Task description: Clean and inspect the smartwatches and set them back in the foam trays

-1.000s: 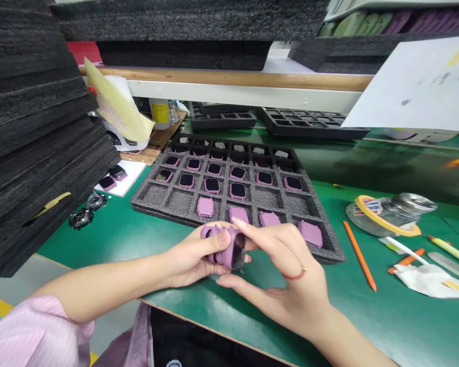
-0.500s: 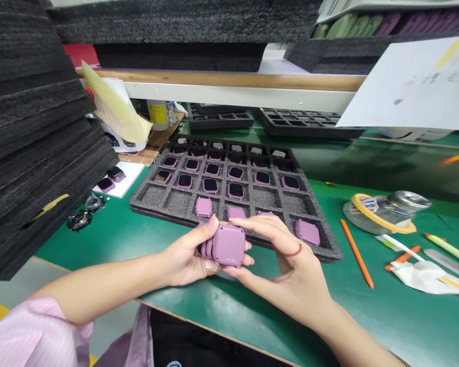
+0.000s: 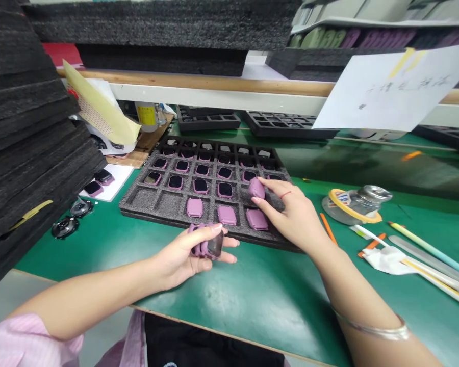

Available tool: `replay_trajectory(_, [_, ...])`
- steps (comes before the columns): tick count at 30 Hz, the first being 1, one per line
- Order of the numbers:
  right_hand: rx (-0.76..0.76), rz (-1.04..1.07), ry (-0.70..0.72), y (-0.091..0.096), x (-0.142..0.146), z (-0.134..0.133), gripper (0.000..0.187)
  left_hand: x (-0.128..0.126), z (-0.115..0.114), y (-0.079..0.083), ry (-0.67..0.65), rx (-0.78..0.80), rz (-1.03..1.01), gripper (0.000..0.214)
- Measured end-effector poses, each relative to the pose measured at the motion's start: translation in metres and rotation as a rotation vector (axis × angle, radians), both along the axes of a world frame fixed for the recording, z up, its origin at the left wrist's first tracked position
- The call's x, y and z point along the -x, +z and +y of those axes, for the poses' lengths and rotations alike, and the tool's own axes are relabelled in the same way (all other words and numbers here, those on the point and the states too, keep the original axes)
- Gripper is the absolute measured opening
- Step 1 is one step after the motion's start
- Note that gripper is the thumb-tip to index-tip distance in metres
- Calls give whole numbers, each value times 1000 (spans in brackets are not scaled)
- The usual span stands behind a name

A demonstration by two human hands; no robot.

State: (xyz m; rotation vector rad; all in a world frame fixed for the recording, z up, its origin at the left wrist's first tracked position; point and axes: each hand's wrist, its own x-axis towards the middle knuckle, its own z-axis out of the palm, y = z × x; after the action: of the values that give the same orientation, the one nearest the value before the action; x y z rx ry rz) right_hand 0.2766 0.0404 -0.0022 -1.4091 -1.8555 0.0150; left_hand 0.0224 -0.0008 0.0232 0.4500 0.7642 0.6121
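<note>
A small stack of purple watch cases (image 3: 204,247) rests in my left hand (image 3: 187,260), pinned by the thumb, a dark screen facing right. My right hand (image 3: 296,216) pinches one purple watch case (image 3: 256,188) between thumb and fingertips, above the right part of the foam tray (image 3: 168,205). Black-screened purple watch cases (image 3: 200,186) sit face up in several rows of that tray's compartments. In the nearest row, purple cases (image 3: 226,215) lie with their backs up. My right wrist hides the tray's right front corner.
Stacked black foam trays (image 3: 26,142) rise at the left. Two round black watch parts (image 3: 65,227) lie beside them. At the right are a glass bottle (image 3: 357,204), an orange stick (image 3: 328,229) and a white tissue (image 3: 390,260). A shelf edge (image 3: 214,97) crosses above.
My right hand has moved away from the left, up and over the tray, carrying one purple watch case from the stack. The left hand still holds the others, now showing a dark screen.
</note>
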Motion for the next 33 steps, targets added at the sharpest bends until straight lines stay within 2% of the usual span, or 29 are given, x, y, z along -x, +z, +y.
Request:
replay_trajectory(2, [80, 7, -7, -6, -11, 8, 30, 1, 0, -1, -19, -35, 8, 29])
replay_trajectory(4, [80, 29, -21, -5, -12, 6, 28, 2, 0, -1, -29, -59, -2, 30])
replay_trajectory(6, [37, 66, -55, 2, -2, -5, 27, 2, -1, 0, -23, -43, -32, 26])
replay_trajectory(8, [-33, 127, -11, 14, 15, -22, 21, 1, -1, 0, -15, -6, -78, 27])
replay_trajectory(10, [-80, 180, 206, 25, 36, -40, 17, -1, 0, 0, -10, 1, -136, 33])
replay_trajectory(12, [-69, 138, 440, 32, 55, -54, 29, -3, 1, -2, -21, -26, -200, 41])
replay_trajectory(14, [-72, 85, 531, 33, 67, -63, 27, -4, 1, -4, -36, -46, -264, 43])
replay_trajectory(17, [-120, 102, 492, 29, 76, -68, 13, -5, 1, -6, -63, -40, -331, 41])
replay_trajectory(21, [-158, 159, 450, 27, 79, -69, 7, -4, 1, -6, -83, -49, -341, 41])
replay_trajectory(23, [-149, 237, 386, 29, 79, -69, 7, -4, 1, -5, -89, -45, -319, 40])
replay_trajectory(28, [-103, 706, 167, 34, 74, -66, 14, -2, 0, -2, -104, -44, -303, 41])
replay_trajectory(31, [-37, 976, 114, 35, 67, -61, 19, 0, 0, -2, -109, -50, -332, 45])
replay_trajectory(33, [-24, 1047, 112, 35, 65, -59, 19, 1, 0, -1, -110, -50, -336, 47])
